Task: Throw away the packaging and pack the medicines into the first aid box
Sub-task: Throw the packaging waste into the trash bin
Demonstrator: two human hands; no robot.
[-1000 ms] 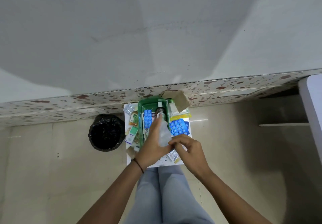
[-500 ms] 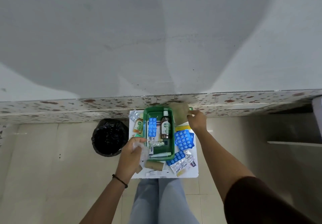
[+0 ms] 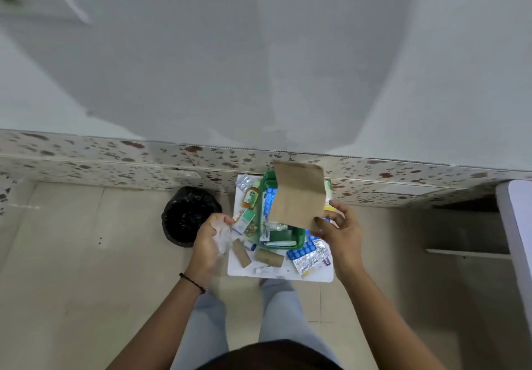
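**Brown paper packet held over the green box**

The right hand (image 3: pixel 341 231) pinches a flat brown paper packet (image 3: pixel 298 195) at its lower right corner, thumb on the front and fingers behind. The packet stands up from the grip and hides most of the green first aid box (image 3: pixel 298 238) below it. Just under this grip lie blue blister packs (image 3: pixel 303 250) and a silver foil strip (image 3: pixel 308 261) on the white table (image 3: pixel 322 276).

The left hand (image 3: pixel 211 238) is closed around crumpled clear plastic wrapping (image 3: pixel 223 235). To the left of this grip stands the bin with a black bag (image 3: pixel 187 215), near but apart from the hand. To the right of it lie a small white and green medicine carton (image 3: pixel 244 220) and, farther from the person, a small amber bottle (image 3: pixel 250 197). Below the wrapping rest two brown cardboard pieces (image 3: pixel 269 256) on the table.
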